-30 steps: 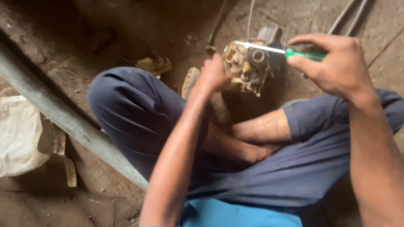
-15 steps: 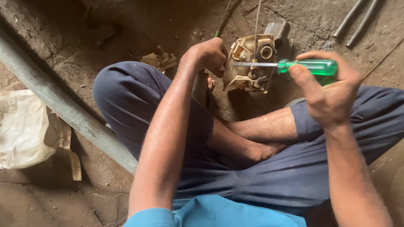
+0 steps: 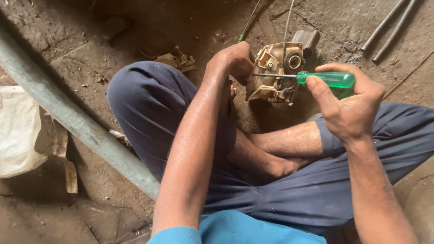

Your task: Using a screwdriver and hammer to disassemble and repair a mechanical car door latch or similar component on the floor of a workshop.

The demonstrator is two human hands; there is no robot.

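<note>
**Slip risk: screwdriver tip on a hand-steadied mechanism**

Obs. Person seated cross-legged on a dirt floor (image 3: 90, 58). Left hand (image 3: 235, 61) is closed around the left edge of a grimy, cream-coloured mechanical assembly (image 3: 275, 72), which stands on the ground just beyond the crossed legs, tilted toward the camera. Right hand (image 3: 348, 106) is wrapped round the green translucent handle of a screwdriver (image 3: 316, 78); the shaft runs roughly level, leftward, with the tip at the middle of the assembly. Whether the tip sits in a screw head cannot be told.

Nearby: grey pipe (image 3: 77, 126) slanting across the left side, white sack (image 3: 18, 131) at the left edge, two metal rods (image 3: 389, 27) at top right, thin cables (image 3: 287, 20) rising from the assembly's top, a broken piece of scrap (image 3: 174, 58) behind the left knee.

Risks, as judged:
- Tip points toward the left fingers. If it cams out under push, it could run into that hand.
- The assembly is braced by one hand only, on uneven ground; torque may rock or spin it.
- Dirt on the part may hide the screw slot, so poor seating and a stripped head are likely.
- Loosened small parts could drop into the dust and vanish.
- Cables may snag the shaft.
</note>
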